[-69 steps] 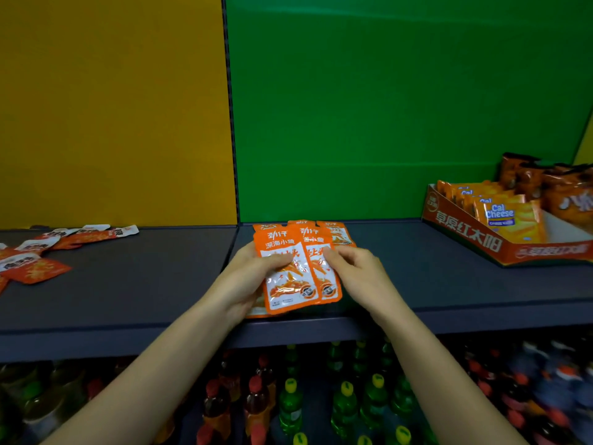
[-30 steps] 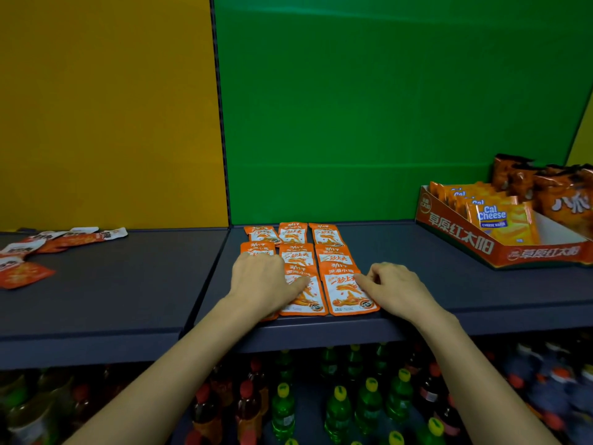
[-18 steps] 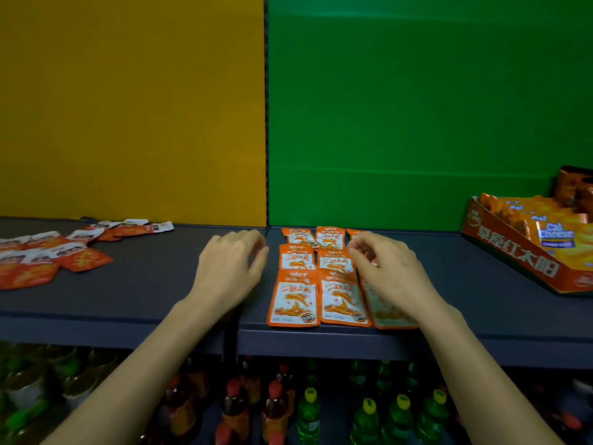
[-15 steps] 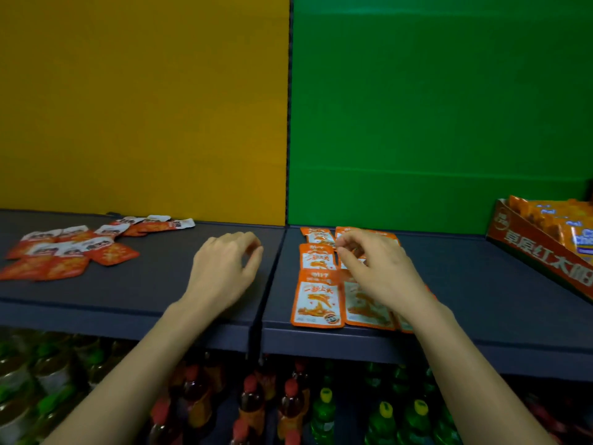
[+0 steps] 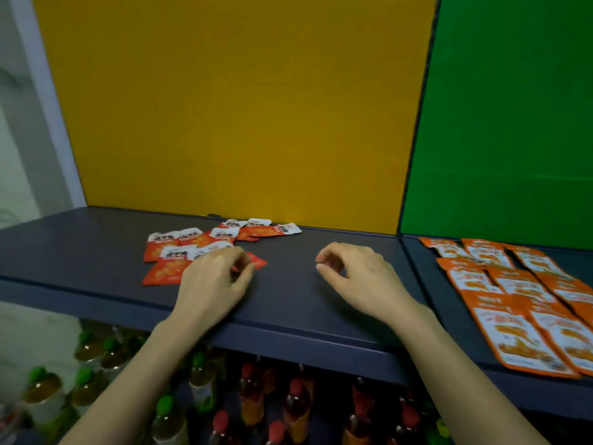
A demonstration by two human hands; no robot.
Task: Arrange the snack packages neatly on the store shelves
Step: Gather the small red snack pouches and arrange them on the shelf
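Note:
Several small red-and-white snack packets [image 5: 192, 241] lie in a loose, overlapping pile on the dark shelf [image 5: 96, 245], in front of the yellow back panel. My left hand [image 5: 213, 279] rests on the right end of that pile, its thumb and fingertips pinched on one red packet [image 5: 258, 263]. My right hand [image 5: 361, 279] hovers over bare shelf to the right, fingers loosely curled and holding nothing. Several larger orange snack packages [image 5: 510, 295] lie flat in tidy rows on the neighbouring shelf section at the right, in front of the green panel.
A seam [image 5: 417, 284] divides the two shelf sections. Beneath the shelf stand rows of drink bottles [image 5: 290, 409] with red and green caps. A white wall [image 5: 22, 130] borders the shelf unit at the left.
My view has swung left, away from the orange packages. Both hands left the orange rows and moved left; my left hand now reaches the red packet pile.

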